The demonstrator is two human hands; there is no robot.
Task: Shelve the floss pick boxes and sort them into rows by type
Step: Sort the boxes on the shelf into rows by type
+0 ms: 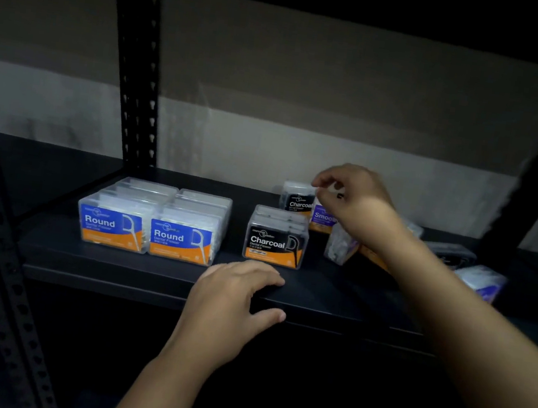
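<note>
Head view looks down past both my arms onto the dark shelf [156, 267]. My left hand [234, 298] rests on the shelf's front lip, fingers straight on top and thumb under the edge, holding nothing; it only steadies me. My right hand [352, 197] reaches to the back, fingers curled loosely, tips just above the rear Charcoal box [297, 199]. Whether they already pinch its lid I cannot tell, as the hand hides the contact.

Just beside that hand, toward me, stands a purple Smooth box [322, 219], touching the rear Charcoal box. Further toward me and to the hand's left sits the front Charcoal box [276, 239], squared to the edge with more boxes behind it. Well to the left of both hands are the Round boxes [152, 219], two tidy rows already. Under and beyond my right forearm lie loose tipped boxes [479, 283], still unsorted.

As I judge it, the step is to take the stray Charcoal box and set it in the Charcoal row. To do it well I should grip it by its two sides, lift straight up so I don't drag the Smooth box along, then lower it behind the row, label facing front, flush with its neighbours.
</note>
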